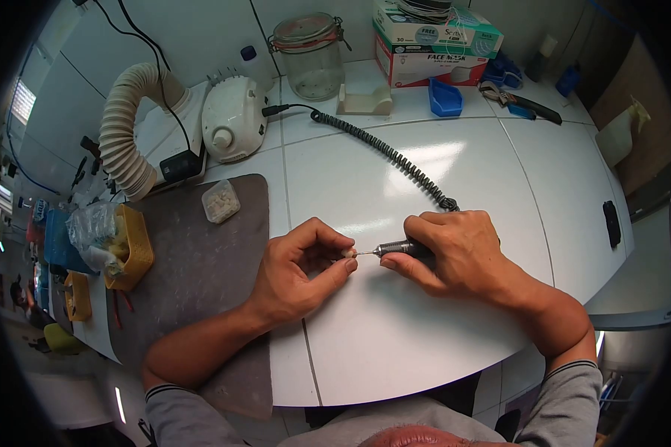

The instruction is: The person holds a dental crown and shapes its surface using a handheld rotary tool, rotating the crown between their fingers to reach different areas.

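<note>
My right hand (455, 249) is wrapped round a dark rotary handpiece (399, 249), whose thin metal bit points left. Between the thumb and fingertips of my left hand (303, 265) is a small pale piece (349, 254), and the tip of the bit meets it or lies very close. A coiled black cord (388, 153) runs from near my right hand up to the white control unit (233, 119). Both hands are over the white tiled table (395, 335), near its middle.
A dark mat (179, 298) lies at the left with a small tub (221, 201) of pale pieces. Beyond are a yellow bin (136, 249), a ribbed hose (119, 134), a glass jar (309, 67), mask boxes (432, 63), a blue tray (445, 98) and pliers (533, 106).
</note>
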Motion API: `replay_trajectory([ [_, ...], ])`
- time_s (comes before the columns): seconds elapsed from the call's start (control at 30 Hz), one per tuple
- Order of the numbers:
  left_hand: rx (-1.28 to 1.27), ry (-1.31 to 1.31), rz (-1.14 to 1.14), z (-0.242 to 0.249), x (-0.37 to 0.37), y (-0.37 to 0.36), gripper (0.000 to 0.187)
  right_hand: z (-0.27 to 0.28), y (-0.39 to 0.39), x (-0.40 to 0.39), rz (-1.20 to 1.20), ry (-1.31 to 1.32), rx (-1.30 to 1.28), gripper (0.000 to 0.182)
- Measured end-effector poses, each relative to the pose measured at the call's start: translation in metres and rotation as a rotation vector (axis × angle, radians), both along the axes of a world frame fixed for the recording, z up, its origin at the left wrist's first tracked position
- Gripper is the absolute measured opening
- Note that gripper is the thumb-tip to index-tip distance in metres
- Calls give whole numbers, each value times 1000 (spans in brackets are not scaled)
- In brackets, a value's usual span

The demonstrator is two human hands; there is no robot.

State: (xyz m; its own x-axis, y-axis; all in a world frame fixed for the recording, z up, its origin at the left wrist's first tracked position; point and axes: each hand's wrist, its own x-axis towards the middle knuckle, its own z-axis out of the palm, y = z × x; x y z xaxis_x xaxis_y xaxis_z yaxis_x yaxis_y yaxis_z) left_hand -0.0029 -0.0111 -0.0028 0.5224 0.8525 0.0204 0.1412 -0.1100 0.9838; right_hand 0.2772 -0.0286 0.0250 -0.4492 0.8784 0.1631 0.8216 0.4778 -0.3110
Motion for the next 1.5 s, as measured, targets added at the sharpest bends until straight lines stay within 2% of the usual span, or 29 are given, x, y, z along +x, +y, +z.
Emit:
replay_trajectory([
  [0.2, 6, -79, 51, -4, 2, -1, 19, 1, 0, 0, -1, -2, -8, 60],
  [0.8, 14, -28, -24, -5, -2, 1, 21, 0, 0, 0, 2, 10, 5, 59],
  [1.5, -76, -42, 33, 0, 1, -2, 22, 0, 0, 0, 17, 5, 6, 57],
])
